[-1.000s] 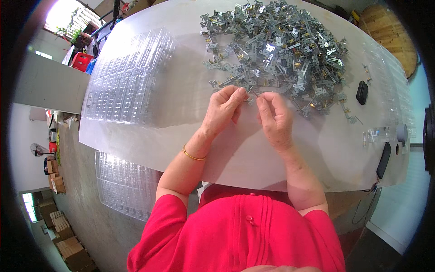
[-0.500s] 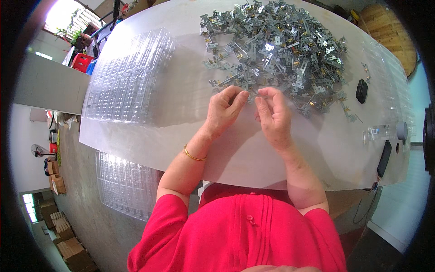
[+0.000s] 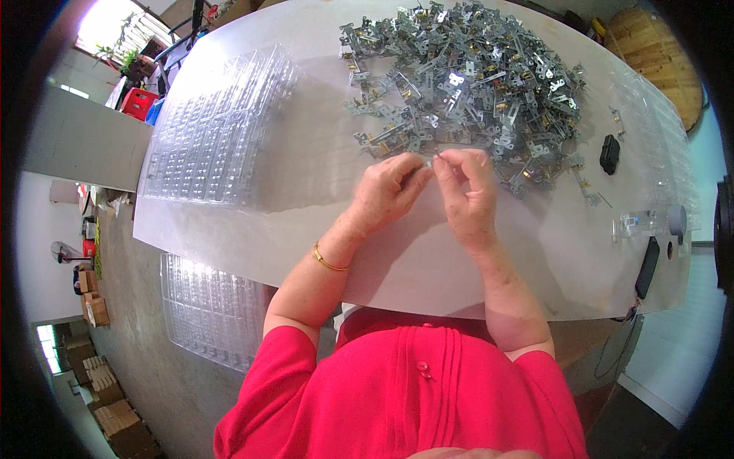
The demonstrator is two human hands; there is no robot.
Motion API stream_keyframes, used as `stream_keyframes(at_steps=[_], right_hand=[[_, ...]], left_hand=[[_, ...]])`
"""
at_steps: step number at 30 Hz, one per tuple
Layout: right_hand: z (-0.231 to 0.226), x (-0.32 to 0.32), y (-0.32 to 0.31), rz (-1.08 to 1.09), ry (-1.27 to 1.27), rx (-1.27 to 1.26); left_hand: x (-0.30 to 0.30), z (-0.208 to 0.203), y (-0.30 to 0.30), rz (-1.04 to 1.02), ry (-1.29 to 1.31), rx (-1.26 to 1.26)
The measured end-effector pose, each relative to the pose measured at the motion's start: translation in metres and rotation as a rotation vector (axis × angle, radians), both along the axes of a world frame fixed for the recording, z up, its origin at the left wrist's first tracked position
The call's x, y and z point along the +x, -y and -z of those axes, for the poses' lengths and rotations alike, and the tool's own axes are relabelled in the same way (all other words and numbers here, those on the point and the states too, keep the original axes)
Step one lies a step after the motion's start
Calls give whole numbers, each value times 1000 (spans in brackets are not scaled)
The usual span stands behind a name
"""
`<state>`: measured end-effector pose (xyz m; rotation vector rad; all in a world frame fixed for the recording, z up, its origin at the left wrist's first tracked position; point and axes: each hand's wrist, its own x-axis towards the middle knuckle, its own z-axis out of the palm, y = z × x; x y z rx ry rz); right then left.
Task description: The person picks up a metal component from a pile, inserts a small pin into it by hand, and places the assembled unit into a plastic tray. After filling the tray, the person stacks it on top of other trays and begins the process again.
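Note:
A large heap of small silvery metal brackets (image 3: 497, 84), some with brass-coloured parts, lies on the pale table (image 3: 321, 145). At its near edge, both hands meet almost fingertip to fingertip. My left hand (image 3: 388, 191) is closed, thumb pressed against curled fingers, and a tiny part of a small metal piece (image 3: 428, 162) shows at its tips. My right hand (image 3: 468, 191) pinches with thumb and forefinger close beside it, at a thin dark bit of metal (image 3: 438, 154). The fingers cover most of what they hold, so its exact kind stays hidden.
Stacked clear plastic trays (image 3: 218, 130) stand on the table's left side; more clear trays (image 3: 210, 306) sit lower, beside the table. At right lie a black clip-like object (image 3: 609, 154), a clear bottle (image 3: 642, 223), a black bar (image 3: 648, 268) and clear plastic sheeting (image 3: 650, 130).
My right hand has closed from loosely parted fingers into a pinch. My left hand has shifted slightly right and down, bringing the fingertips of both hands nearer each other.

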<state>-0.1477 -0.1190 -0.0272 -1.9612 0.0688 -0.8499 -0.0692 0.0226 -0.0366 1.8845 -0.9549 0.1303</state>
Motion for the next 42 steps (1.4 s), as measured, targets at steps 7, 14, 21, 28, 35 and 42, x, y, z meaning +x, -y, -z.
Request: stream_keyframes(at_steps=[7,14,21,28,35,42], right_hand=[[-7,0,0,12,-1,544],[-1,-1,-2,-61,-113,418],[4,-2,-4,-103,-194,456],[2,-3,-4,-77,-207,373],[1,-3,-3,-80,-207,376],[-2,-4,-3,-75,-204,300]], left_hand=[[0,-11,-5,33,-714,-139],[11,-10,-9,129,-1103,-417],[12,-8,-9,133,-1130,-431],[10,-9,-8,138,-1119,-435],[10,-9,-9,126,-980,-361],[8,-13,-13,53,-701,-135]])
